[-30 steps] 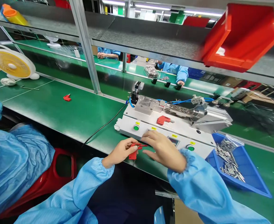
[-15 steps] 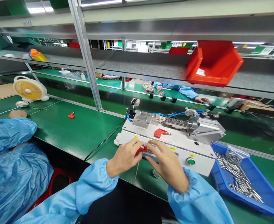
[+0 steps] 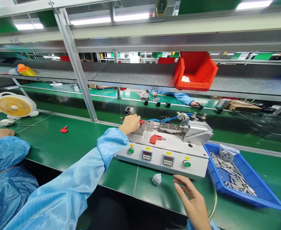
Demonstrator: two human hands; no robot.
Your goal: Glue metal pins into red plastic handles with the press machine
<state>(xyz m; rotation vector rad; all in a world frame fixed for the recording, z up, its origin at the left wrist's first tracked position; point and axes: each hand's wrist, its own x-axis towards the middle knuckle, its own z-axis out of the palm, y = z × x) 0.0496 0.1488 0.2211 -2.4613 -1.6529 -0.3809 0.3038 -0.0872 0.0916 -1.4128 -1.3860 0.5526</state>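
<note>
Head view, workstation on the green table [image 3: 78,143]. My left hand [image 3: 130,124] is stretched forward to the back left of the white machine [image 3: 164,150], fingers closed around a small red part [image 3: 142,121] whose tip shows just past the fingertips, at the metal fixture [image 3: 169,127] on the machine's top. My right hand [image 3: 194,201] hangs open near the front edge of the table, palm turned inward, fingers spread and holding nothing; it is just in front of the machine's control panel and near a small white bottle [image 3: 156,179] that stands on the table to its left. A second red part [image 3: 155,139] lies on the machine's top plate, behind the two digital displays and between the green buttons. To the right of the machine, touching its corner, sits a blue tray [image 3: 262,195] filled with short metal pins [image 3: 228,166]. A further red part [image 3: 64,129] lies alone on the table well to the left. A yellow fan [image 3: 14,106] stands at far left. A red bin [image 3: 194,72] rests on the shelf above. A neighbour's blue sleeve [image 3: 6,150] lies on the table at left.
</note>
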